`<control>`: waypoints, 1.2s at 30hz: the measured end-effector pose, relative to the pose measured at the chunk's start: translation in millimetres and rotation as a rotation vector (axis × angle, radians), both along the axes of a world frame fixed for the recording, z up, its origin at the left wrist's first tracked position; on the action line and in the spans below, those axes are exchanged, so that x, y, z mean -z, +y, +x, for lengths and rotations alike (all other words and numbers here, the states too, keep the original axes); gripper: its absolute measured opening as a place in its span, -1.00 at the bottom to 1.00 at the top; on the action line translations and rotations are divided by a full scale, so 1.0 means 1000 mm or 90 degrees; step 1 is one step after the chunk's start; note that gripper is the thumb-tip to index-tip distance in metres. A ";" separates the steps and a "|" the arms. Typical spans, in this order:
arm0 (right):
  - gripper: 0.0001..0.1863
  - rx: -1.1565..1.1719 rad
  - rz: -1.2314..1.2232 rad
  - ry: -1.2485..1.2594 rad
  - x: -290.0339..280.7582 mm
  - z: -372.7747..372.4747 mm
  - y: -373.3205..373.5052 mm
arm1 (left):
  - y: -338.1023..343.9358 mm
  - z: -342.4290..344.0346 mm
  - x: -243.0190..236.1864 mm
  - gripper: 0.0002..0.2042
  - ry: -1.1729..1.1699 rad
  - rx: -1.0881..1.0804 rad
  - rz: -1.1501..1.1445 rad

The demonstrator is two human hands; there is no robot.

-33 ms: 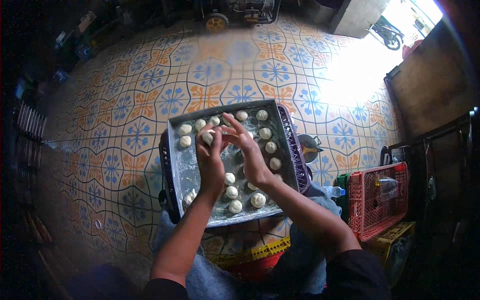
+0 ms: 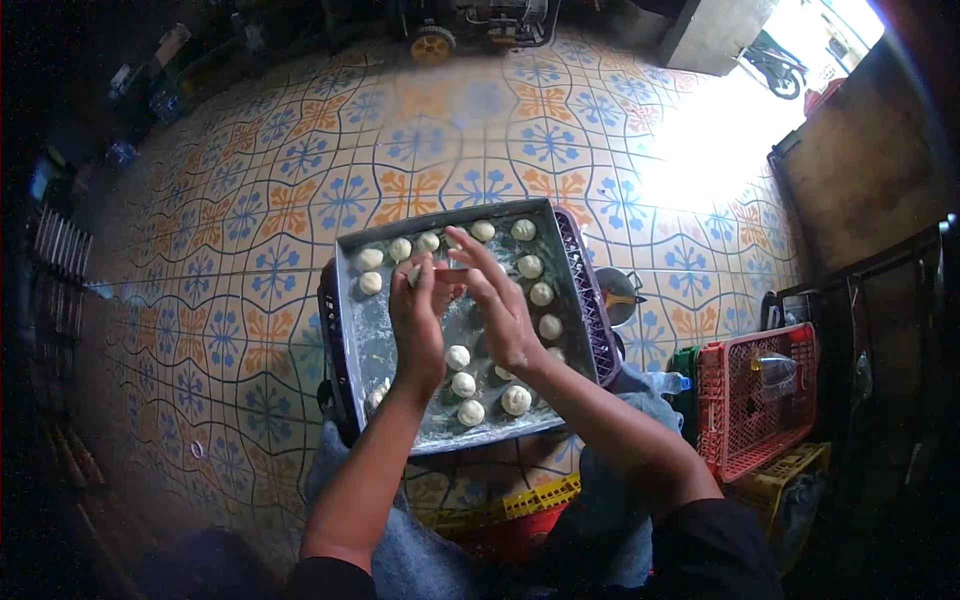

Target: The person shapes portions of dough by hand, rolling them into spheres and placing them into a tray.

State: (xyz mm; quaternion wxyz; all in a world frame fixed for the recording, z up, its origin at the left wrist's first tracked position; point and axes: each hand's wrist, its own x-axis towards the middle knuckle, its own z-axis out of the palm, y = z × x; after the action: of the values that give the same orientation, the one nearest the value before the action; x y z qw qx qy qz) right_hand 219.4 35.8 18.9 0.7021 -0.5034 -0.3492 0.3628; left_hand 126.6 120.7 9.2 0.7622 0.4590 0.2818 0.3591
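A floured grey metal tray (image 2: 442, 212) holds several round white dough balls, among them one ball (image 2: 516, 401) near the front and another ball (image 2: 530, 267) along the right side. Over the tray's middle, my left hand (image 2: 419, 315) is closed around a small dough ball (image 2: 414, 276), mostly hidden by its fingers and thumb. My right hand (image 2: 503, 310) faces it from the right, its fingers stretched out and apart, some reaching to the left fingertips. Whether they touch the dough cannot be made out. A rougher dough lump (image 2: 378, 394) lies at the tray's left front.
The tray rests on a dark purple crate (image 2: 598, 335) before my knees. To the right are a metal pot (image 2: 620, 290), a plastic bottle (image 2: 672, 383), a red crate (image 2: 712, 410) and a yellow crate (image 2: 775, 490). A wheeled machine (image 2: 433, 45) stands at the far side of the patterned tile floor.
My left thumb and fingers have shifted slightly and now cover more of the dough ball. The right hand's lower fingers have bent a little. The balls on the tray stay put.
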 end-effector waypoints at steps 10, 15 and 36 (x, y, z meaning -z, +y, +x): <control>-0.47 0.323 -0.109 -0.349 -0.002 0.000 0.003 | -0.029 0.003 0.024 -0.76 0.103 0.086 -0.176; -0.56 0.073 -0.129 -0.256 0.009 -0.005 0.000 | -0.038 -0.010 0.034 -0.55 -0.081 0.108 -0.269; -0.57 -0.058 0.015 -0.589 0.014 0.000 -0.009 | 0.004 -0.023 -0.006 -0.31 -0.063 0.167 -0.458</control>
State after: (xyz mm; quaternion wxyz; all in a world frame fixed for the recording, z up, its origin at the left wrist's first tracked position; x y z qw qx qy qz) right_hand 219.8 26.9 5.4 0.4616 -0.5883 -0.6517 0.1266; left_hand 103.5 124.9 15.5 0.9267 0.1764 0.2916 0.1583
